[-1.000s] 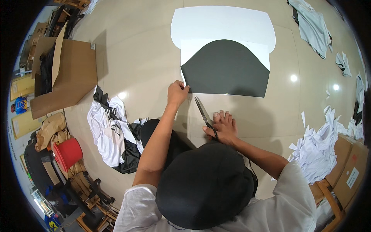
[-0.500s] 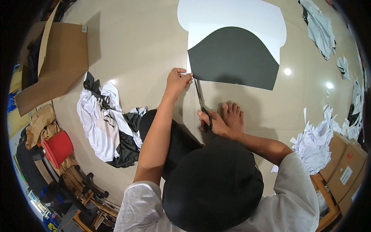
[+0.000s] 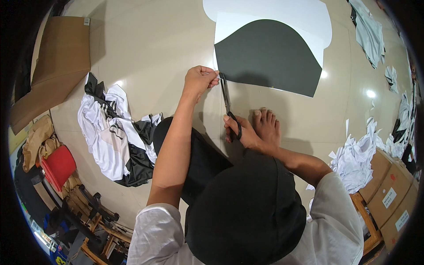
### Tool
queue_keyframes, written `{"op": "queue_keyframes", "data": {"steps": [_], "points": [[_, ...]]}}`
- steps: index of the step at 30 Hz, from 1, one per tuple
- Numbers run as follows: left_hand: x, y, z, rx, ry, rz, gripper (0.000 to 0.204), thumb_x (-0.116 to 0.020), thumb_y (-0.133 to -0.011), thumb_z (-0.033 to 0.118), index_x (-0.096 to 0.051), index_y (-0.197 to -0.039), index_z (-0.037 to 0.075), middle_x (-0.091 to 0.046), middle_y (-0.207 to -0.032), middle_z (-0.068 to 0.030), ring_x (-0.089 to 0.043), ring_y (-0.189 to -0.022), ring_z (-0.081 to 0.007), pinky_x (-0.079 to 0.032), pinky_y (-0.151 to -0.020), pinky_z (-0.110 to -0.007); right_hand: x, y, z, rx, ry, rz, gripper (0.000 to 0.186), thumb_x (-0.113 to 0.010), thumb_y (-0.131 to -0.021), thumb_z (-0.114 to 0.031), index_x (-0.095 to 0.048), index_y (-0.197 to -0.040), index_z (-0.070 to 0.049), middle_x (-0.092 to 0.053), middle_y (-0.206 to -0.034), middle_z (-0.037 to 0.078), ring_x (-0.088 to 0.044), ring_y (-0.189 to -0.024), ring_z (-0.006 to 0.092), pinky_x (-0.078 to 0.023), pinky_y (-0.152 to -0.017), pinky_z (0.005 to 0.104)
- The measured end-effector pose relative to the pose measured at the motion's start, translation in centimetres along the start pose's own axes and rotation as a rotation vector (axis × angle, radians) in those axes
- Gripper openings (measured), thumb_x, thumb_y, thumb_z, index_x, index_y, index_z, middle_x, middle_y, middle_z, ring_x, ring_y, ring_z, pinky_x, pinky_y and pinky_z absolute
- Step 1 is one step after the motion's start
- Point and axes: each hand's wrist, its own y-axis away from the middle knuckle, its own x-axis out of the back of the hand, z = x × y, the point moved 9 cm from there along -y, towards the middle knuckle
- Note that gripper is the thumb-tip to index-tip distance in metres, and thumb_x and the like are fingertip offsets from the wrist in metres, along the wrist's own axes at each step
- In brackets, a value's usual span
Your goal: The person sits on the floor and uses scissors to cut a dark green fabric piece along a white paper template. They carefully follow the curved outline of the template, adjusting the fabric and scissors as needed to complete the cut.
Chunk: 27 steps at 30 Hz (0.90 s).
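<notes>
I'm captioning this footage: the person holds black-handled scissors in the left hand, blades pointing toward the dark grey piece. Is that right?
Wrong hand: the head view shows the black-handled scissors in the right hand. Their blades do point toward the dark grey piece.

The scissor blades are shiny metal; the dark panel looks matt and smooth, the box cardboard, the floor glossy.

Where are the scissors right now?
In the head view, the scissors are just above the middle, in the right hand, their blade tips at the lower-left corner of the dark grey piece, beside the left hand.
</notes>
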Motion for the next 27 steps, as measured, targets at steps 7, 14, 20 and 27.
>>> {"op": "queue_keyframes", "data": {"steps": [7,14,20,27], "points": [[0.5,0.3,0.2,-0.116,-0.074,0.121,0.034,-0.084,-0.095,0.01,-0.064,-0.118,-0.007,-0.074,-0.095,-0.0124,-0.075,-0.082,-0.0175,-0.06,-0.072,-0.028,0.0,0.2,0.4,0.007,-0.026,0.11,0.062,-0.068,-0.103,-0.062,-0.063,-0.095,0.0,-0.063,-0.077,0.007,-0.064,-0.065,0.0167,-0.052,-0.061,0.0319],[0.3,0.2,-0.5,-0.073,-0.012,0.079,0.043,-0.083,-0.096,0.008,-0.057,-0.127,-0.006,-0.073,-0.1,-0.0137,-0.076,-0.088,-0.0191,-0.062,-0.076,-0.029,0.3,-0.7,-0.8,0.066,0.07,0.172,0.064,-0.072,-0.1,-0.063,-0.066,-0.093,0.0,-0.063,-0.07,0.005,-0.062,-0.061,0.015,-0.049,-0.057,0.0309],[0.5,0.3,-0.7,-0.04,0.046,0.062,0.044,-0.084,-0.094,0.007,-0.058,-0.126,-0.006,-0.073,-0.1,-0.0128,-0.077,-0.086,-0.0176,-0.062,-0.073,-0.028,0.6,-1.3,-0.4,0.05,0.03,0.227,0.065,-0.073,-0.099,-0.064,-0.068,-0.095,0.001,-0.063,-0.068,0.004,-0.061,-0.06,0.0136,-0.047,-0.056,0.0292],[0.4,0.6,-0.4,-0.018,0.037,0.033,0.05,-0.084,-0.093,0.007,-0.054,-0.13,-0.006,-0.072,-0.102,-0.0138,-0.077,-0.086,-0.0183,-0.061,-0.073,-0.029,0.5,-1.5,-1.0,0.07,0.057,0.217,0.062,-0.074,-0.099,-0.061,-0.067,-0.094,0.0,-0.061,-0.067,0.004,-0.059,-0.058,0.0129,-0.045,-0.054,0.0285]]}}
